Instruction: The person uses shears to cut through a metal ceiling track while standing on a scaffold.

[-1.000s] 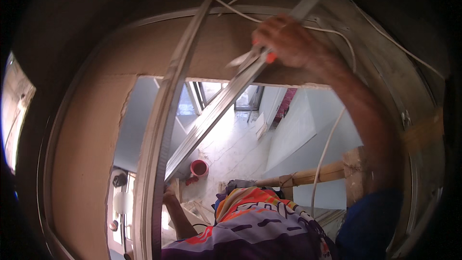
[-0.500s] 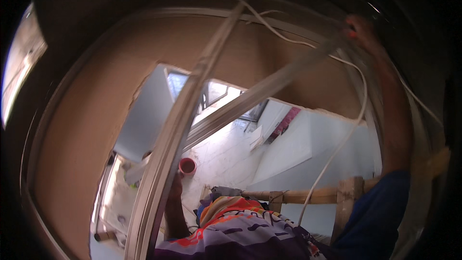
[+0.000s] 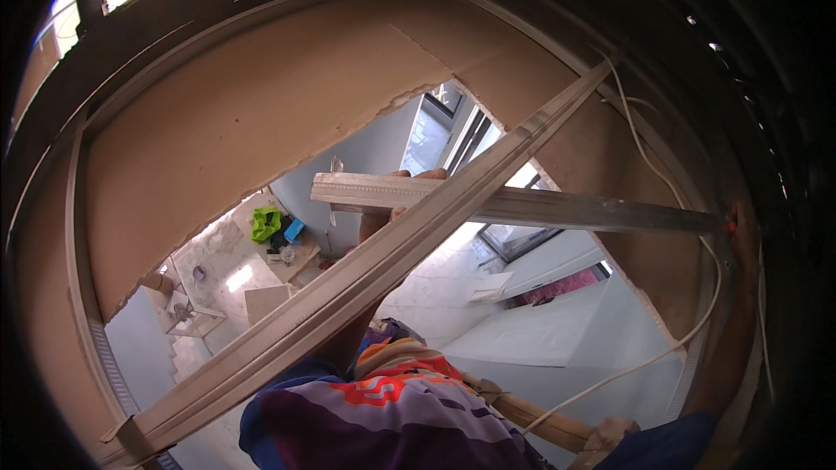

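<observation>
My left hand [image 3: 428, 175] is closed round the near-left end of a metal channel [image 3: 610, 214], its fingertips showing over the top edge. My right hand [image 3: 740, 239] grips the other end at the far right, with something orange [image 3: 731, 224], apparently a tool handle, mostly hidden in it. This channel runs crosswise under or behind a longer diagonal channel [image 3: 348, 292], which hides part of my left hand and arm. A white cable [image 3: 635, 135] hangs down past the right ends of both channels.
Brown board [image 3: 226, 122] with a ragged cut opening surrounds me, edged by metal framing [image 3: 77, 200]. Far below are a marble floor [image 3: 418, 292], a green bag [image 3: 264, 224], a blue item [image 3: 294, 229] and open doorways. A wooden pole [image 3: 553, 429] crosses beside my body.
The channel in my hands has swung from steeply slanted to nearly level as my right hand moved right and down and my left hand rose. The view has also rotated.
</observation>
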`<state>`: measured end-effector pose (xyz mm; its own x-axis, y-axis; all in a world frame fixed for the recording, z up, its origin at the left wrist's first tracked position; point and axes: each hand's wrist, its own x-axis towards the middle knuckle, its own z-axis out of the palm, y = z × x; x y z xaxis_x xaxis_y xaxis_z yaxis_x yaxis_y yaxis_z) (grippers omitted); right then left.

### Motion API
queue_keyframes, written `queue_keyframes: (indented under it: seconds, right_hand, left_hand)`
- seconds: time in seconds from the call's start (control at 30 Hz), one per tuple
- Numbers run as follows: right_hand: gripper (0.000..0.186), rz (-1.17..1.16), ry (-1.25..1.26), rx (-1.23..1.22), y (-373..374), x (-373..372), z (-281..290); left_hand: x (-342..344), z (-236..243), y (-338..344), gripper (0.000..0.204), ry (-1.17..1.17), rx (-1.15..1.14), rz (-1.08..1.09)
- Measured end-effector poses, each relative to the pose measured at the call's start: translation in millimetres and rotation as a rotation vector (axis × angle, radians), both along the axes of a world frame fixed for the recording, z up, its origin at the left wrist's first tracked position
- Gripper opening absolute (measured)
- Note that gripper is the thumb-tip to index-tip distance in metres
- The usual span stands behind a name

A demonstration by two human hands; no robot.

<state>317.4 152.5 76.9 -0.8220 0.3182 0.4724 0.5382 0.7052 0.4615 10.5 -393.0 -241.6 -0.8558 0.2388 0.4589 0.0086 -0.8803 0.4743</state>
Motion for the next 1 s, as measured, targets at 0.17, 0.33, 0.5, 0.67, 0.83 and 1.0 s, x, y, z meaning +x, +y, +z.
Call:
queue_keyframes:
  seconds: [0.17,0.33,0.5,0.67,0.83,1.0]
  right_hand:
    - [0.034,-0.117,0.033,-0.323,53.3,20.6,2.3]
    - [0.038,-0.125,-0.117,-0.181,29.5,18.2,1.2]
    - [0.04,-0.105,-0.027,-0.195,-29.9,-4.3,2.0]
    - [0.039,-0.072,0.03,-0.21,-43.9,-11.4,-10.5]
    - [0.042,-0.107,0.086,-0.217,-69.6,-14.5,-10.8]
    - [0.041,-0.063,0.2,-0.282,-58.7,-9.7,-29.1]
  left_hand:
    - [11.2,-41.1,0.5,0.045,-0.048,-0.057,-0.004]
    - [10.5,-39.0,5.4,0.045,0.086,0.006,-0.006]
    - [10.8,23.9,5.5,0.053,0.156,0.038,0.074]
    - [-0.7,68.2,13.5,0.056,0.184,0.095,0.041]
    - [-2.4,70.4,19.0,0.058,0.172,0.135,0.077]
    - [3.8,73.3,33.5,0.055,0.152,-0.074,0.358]
